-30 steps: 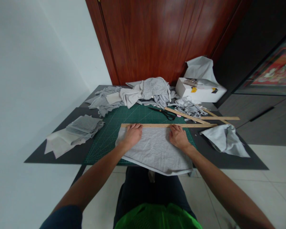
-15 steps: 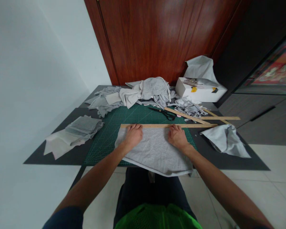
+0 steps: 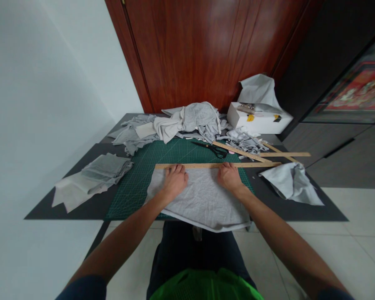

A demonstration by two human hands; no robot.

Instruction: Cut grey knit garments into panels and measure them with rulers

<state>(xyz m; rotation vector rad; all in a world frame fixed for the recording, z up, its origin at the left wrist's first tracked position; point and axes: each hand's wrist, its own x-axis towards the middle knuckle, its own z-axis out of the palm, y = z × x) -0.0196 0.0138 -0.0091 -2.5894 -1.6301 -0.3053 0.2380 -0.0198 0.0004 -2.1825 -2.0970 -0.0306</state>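
Basically, no change vs. before: L hand (image 3: 176,182) and R hand (image 3: 229,177) still press long, pale wooden ruler (image 3: 203,166) over light-grey fabric (image 3: 203,198), fingers bent; clamping, cannot tell.

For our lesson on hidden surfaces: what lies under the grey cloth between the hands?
The green cutting mat shows around the cloth; whatever the cloth covers, mat or otherwise, cannot be seen.
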